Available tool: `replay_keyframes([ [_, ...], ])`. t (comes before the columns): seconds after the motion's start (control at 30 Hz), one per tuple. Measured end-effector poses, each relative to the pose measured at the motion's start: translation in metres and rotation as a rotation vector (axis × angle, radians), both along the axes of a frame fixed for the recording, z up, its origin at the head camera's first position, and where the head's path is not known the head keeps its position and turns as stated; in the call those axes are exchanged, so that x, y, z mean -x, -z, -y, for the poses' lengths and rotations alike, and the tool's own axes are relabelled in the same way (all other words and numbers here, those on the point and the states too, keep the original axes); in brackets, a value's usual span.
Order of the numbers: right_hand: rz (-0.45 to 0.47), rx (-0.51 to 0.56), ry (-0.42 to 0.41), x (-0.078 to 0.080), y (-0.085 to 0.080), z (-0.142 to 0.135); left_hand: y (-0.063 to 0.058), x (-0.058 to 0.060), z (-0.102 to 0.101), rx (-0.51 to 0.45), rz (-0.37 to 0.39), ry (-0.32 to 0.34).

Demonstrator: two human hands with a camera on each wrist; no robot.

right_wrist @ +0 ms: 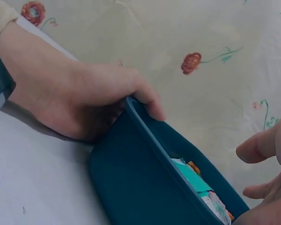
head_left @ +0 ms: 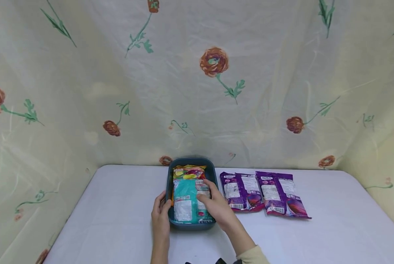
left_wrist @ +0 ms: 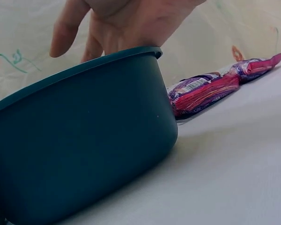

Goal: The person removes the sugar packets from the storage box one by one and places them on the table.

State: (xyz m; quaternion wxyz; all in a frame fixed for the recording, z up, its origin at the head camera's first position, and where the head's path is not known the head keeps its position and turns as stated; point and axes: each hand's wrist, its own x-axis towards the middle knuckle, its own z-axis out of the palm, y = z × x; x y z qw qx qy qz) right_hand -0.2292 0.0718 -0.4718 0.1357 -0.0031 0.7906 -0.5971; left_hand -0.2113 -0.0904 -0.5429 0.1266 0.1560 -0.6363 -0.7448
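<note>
A dark teal plastic bin (head_left: 193, 227) stands near the middle of the table. In it lies a turquoise packet (head_left: 185, 190) with white panels, over a yellow and red packet (head_left: 187, 171) that is partly hidden. My left hand (head_left: 160, 216) grips the bin's left side; the right wrist view shows its thumb (right_wrist: 152, 105) hooked over the rim. My right hand (head_left: 217, 207) is over the bin's right side, its fingers extended across the turquoise packet and holding nothing that I can see. The left wrist view shows these fingers (left_wrist: 68, 30) loosely spread above the rim.
Two purple packets (head_left: 231, 189) (head_left: 272, 192) lie side by side right of the bin, the nearer one close to its wall. A white cloth covers the table (head_left: 117, 205). Behind it hangs a cream curtain (head_left: 256, 121) with printed flowers.
</note>
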Motion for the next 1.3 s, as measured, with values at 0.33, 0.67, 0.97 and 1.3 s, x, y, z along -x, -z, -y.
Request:
replay_keyframes([
  [0.33,-0.104,-0.024,-0.107,-0.007,-0.004,-0.007,-0.003,-0.001,0.001,0.006,0.009,-0.019],
  [0.67,-0.115,0.114,-0.199,-0.010,-0.001,-0.008,-0.003,-0.002,-0.001,0.013,0.022,-0.012],
  [0.97,-0.168,-0.072,-0.251,-0.009,0.000,-0.005,-0.003,-0.003,-0.001,0.009,0.011,-0.013],
  [1.3,-0.277,-0.110,-0.181,-0.010,0.005,0.000,-0.001,-0.002,-0.001,0.011,0.000,-0.005],
])
